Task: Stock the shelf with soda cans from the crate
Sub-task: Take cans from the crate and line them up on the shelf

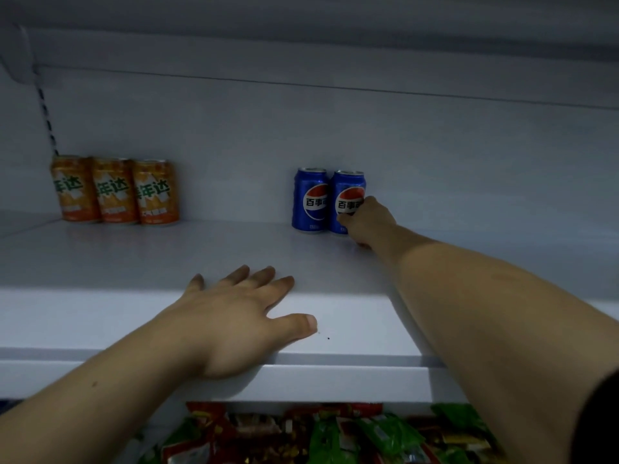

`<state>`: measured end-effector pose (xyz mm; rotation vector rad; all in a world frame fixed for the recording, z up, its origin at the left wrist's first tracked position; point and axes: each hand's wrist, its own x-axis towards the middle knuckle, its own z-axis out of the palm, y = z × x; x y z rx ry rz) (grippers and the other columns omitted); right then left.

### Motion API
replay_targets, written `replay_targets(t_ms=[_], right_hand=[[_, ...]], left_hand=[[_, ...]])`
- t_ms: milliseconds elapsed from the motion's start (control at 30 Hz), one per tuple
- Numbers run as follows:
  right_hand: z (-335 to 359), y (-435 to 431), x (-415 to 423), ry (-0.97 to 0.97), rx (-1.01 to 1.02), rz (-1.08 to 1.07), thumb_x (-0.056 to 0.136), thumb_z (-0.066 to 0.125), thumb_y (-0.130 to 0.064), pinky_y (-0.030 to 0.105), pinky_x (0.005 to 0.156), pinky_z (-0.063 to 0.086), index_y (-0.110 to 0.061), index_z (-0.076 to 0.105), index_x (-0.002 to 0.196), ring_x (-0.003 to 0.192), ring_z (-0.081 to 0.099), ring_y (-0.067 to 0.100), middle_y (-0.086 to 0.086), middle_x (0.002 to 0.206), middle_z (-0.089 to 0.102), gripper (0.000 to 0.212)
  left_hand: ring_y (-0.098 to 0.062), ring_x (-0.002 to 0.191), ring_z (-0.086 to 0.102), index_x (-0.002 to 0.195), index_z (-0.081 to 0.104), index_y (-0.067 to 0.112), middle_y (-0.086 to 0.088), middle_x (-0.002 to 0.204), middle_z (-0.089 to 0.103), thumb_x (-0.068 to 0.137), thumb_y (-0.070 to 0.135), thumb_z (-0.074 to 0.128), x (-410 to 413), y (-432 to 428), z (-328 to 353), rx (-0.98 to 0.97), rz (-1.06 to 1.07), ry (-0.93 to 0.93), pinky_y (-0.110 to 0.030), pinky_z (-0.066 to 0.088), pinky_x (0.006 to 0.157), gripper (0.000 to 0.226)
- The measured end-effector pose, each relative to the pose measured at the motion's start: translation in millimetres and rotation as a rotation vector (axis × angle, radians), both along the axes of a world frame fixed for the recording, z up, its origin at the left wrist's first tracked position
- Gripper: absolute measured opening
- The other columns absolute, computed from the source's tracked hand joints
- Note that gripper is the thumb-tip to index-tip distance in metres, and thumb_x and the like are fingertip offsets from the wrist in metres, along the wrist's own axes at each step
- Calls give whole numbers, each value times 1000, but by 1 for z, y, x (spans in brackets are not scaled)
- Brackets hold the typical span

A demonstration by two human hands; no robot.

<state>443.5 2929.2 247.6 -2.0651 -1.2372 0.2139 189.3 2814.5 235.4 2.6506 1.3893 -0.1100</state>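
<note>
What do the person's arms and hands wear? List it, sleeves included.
The left hand and right hand are bare: no gloves, rings or watch visible. The left forearm and right forearm are uncovered. A dark sleeve edge shows only at the lower right corner, high on the right arm; none shows on the left.

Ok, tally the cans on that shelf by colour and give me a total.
orange cans: 3
blue cans: 2, one gripped by the right hand
total: 5
</note>
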Motion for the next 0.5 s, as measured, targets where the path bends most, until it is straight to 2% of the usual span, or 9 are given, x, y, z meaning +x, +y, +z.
replay_targets(t_ms=[100,167,267,333,433,500], right_hand=[[1,-14,-6,47,12,-10,87,63,-47,31,75,44,-7,42,133,108,59,28,12,127,57,65],[6,-39,-10,-9,-1,12,88,61,-48,30,74,40,-6,40,135,111,56,27,12,130,54,66],[22,-99,-15,-141,-146,35,92,54,-49,26,82,37,-6,33,144,123,49,28,11,142,47,70],[34,-148,-13,-192,-223,8,92,51,-53,30,93,39,-9,28,148,130,44,29,10,148,41,74],[46,-231,-9,-254,-264,-56,93,51,-53,33,102,35,-10,31,148,133,41,30,11,149,39,73],[50,-285,-8,-264,-302,-103,93,51,-52,33,105,33,-10,31,148,136,38,30,11,151,37,72]], left_hand=[[-11,146,-5,147,-1,47,18,158,-7,78,79,12,0,2,0,4,3,-16,-54,-1,116,77],[-14,147,-2,148,4,44,15,159,-4,80,78,15,1,3,1,16,0,-29,-55,0,116,76],[-18,147,6,149,14,39,11,160,6,84,74,22,-1,-3,5,17,-24,-89,-57,3,115,74],[-18,146,14,148,22,37,9,159,14,86,72,28,-6,-7,7,4,-50,-164,-55,8,116,72],[-18,143,22,145,32,32,6,156,24,84,74,35,-9,-26,11,-82,-53,-245,-52,14,116,74],[-18,143,22,144,33,34,7,156,25,83,74,37,-1,-54,11,-98,-88,-231,-54,12,115,73]])
